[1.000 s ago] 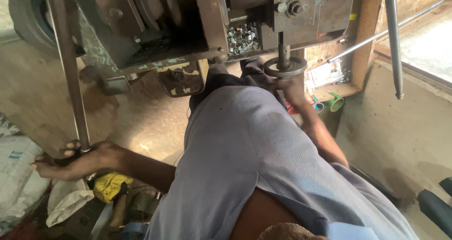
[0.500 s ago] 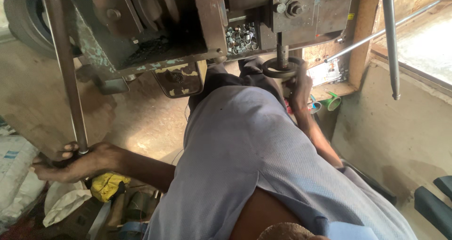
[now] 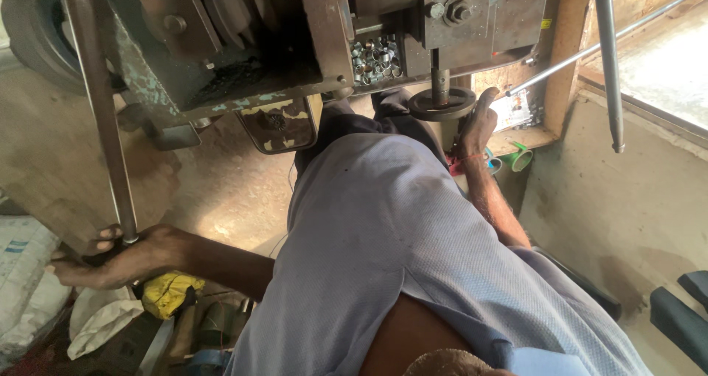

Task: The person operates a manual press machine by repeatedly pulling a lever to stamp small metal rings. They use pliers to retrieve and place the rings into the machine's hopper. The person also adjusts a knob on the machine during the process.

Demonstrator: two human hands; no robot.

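My left hand (image 3: 118, 256) grips the lower end of a long steel lever bar (image 3: 99, 118) that rises to the old green press machine (image 3: 310, 44). My right hand (image 3: 478, 122) reaches up beside the round dark disc (image 3: 441, 103) on a vertical spindle under the machine head, fingers touching the disc's right edge. A pile of small shiny metal rings (image 3: 375, 57) lies in the machine's tray just above the disc. My torso in a light blue shirt (image 3: 398, 251) fills the middle of the view.
A second steel rod (image 3: 606, 59) hangs at the right. A tyre (image 3: 37, 37) stands at the far left. Yellow cloth (image 3: 168, 293) and white sacks (image 3: 29, 287) lie below my left hand. A green cup (image 3: 521, 158) sits on a wooden ledge.
My right hand has slid from under the disc to its right side. My left hand stays on the lever bar.
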